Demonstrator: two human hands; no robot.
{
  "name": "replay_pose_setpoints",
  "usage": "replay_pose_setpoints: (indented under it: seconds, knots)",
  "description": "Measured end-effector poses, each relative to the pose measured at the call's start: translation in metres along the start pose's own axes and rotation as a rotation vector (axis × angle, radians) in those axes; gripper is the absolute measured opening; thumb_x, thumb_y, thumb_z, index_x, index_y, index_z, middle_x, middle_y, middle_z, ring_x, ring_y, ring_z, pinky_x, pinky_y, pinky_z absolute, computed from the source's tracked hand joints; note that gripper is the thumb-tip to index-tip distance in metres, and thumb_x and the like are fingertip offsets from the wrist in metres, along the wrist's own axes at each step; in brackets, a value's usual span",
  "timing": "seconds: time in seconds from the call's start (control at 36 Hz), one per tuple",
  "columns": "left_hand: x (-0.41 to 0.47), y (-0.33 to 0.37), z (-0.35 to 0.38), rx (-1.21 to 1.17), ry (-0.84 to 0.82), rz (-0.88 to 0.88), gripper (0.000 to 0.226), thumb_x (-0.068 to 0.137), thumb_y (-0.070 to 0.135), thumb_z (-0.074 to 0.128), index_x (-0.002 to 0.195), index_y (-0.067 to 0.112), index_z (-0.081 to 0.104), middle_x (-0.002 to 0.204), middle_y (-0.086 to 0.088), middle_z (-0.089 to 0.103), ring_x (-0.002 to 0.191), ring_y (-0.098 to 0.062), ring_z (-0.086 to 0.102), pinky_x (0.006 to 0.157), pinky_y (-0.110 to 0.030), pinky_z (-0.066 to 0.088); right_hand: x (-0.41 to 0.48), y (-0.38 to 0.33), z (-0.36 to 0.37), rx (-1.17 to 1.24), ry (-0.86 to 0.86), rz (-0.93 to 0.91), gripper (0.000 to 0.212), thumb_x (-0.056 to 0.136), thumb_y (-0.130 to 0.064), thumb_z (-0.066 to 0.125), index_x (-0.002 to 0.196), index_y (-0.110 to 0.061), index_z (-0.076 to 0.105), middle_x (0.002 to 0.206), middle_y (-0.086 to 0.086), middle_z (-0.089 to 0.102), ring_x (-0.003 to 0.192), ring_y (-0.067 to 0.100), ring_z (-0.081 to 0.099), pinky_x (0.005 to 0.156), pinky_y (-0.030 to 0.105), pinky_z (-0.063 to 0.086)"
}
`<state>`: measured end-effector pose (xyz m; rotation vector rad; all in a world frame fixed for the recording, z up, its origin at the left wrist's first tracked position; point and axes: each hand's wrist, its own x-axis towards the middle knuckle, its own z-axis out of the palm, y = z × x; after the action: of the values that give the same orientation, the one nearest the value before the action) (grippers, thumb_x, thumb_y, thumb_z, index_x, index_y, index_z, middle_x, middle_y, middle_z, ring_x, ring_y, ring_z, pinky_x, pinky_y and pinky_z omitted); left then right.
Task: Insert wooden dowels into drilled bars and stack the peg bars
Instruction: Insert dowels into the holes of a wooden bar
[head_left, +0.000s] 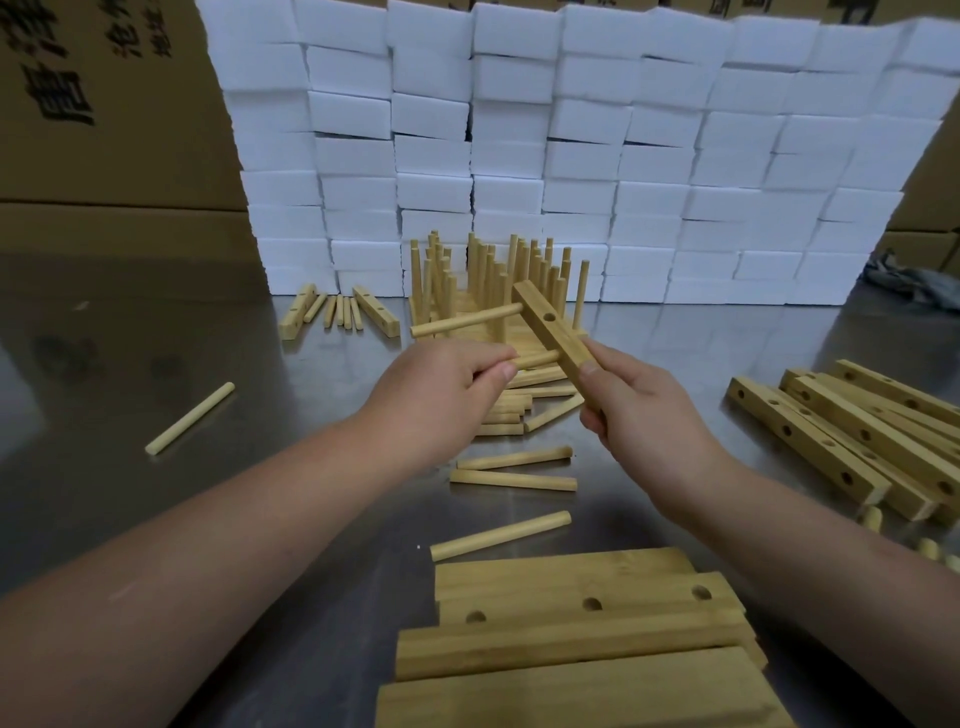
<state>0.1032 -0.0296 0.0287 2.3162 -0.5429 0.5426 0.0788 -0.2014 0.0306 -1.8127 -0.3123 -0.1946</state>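
While a drilled bar (563, 340) is gripped at its near end by the right hand (639, 410), with fingers and thumb curled round it, it is held tilted above the metal table (260, 519), its far end pointing away. One inserted dowel (467, 321) is seated in the far hole and juts out to the left. A second dowel (540, 358) is pinched between thumb and fingers of the left hand (431, 395), its tip set at the bar's near hole; how deep it sits cannot be told. The middle hole is seen bare. Just behind the hands, finished peg bars (493, 280) are stacked with pegs upright. Loose dowels (514, 478) are scattered below the hands, and a single dowel (189, 418) lies well apart at the left. Bare bars (857, 441) are piled at the right, and more bars (571, 639) are laid at the near edge. White foam blocks (571, 156) are walled up behind, flanked by cardboard boxes (104, 130).
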Motion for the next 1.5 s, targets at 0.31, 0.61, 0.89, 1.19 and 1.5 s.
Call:
replay_pose_setpoints:
  seconds: [0.31,0.61,0.89,1.19,1.5]
  knots:
    - [0.006,0.007,0.003,-0.312,-0.079,-0.288,0.021,0.093,0.03,0.051,0.107,0.026,0.067,0.077,0.038,0.05,0.075,0.022,0.043,0.067,-0.011,0.04,0.0,0.004,0.001,0.0,0.029,-0.008,0.037,0.097,-0.023,0.039,0.083,-0.049,0.061,0.051,-0.015,0.041,0.049,-0.001,0.039,0.049,0.014,0.037]
    - [0.008,0.007,-0.001,-0.202,-0.097,-0.291,0.021,0.092,0.035,0.051,0.077,0.037,0.065,0.076,0.019,0.065,0.061,0.009,0.053,0.052,-0.011,0.036,0.003,0.009,0.003,0.021,-0.001,0.102,0.029,0.099,-0.025,0.035,0.095,-0.037,0.061,0.059,-0.008,0.042,0.047,-0.002,0.039,0.05,0.015,0.034]
    - [0.01,0.012,-0.014,0.323,0.169,-0.097,0.02,0.088,0.043,0.046,0.071,0.033,0.05,0.078,0.016,0.042,0.066,0.003,0.039,0.051,-0.019,0.023,0.008,0.018,0.005,0.164,0.119,0.31,0.027,0.101,-0.027,0.032,0.085,-0.025,0.055,0.061,0.001,0.045,0.043,0.011,0.029,0.044,0.023,0.023]
    - [0.004,0.009,-0.002,0.427,-0.36,-0.054,0.027,0.087,0.049,0.051,0.076,0.03,0.067,0.068,0.011,0.06,0.063,-0.004,0.052,0.05,-0.023,0.038,0.013,0.017,0.002,0.349,0.24,0.46,0.031,0.102,-0.028,0.029,0.08,-0.013,0.045,0.064,0.005,0.046,0.044,0.014,0.023,0.047,0.025,0.015]
    - [0.002,0.003,0.008,0.444,-0.494,-0.057,0.019,0.086,0.045,0.057,0.094,0.032,0.069,0.081,0.014,0.058,0.078,-0.008,0.053,0.06,-0.024,0.042,0.015,0.017,0.003,0.374,0.242,0.462,0.027,0.102,-0.027,0.029,0.086,-0.011,0.043,0.064,0.004,0.046,0.041,0.012,0.024,0.042,0.023,0.016]
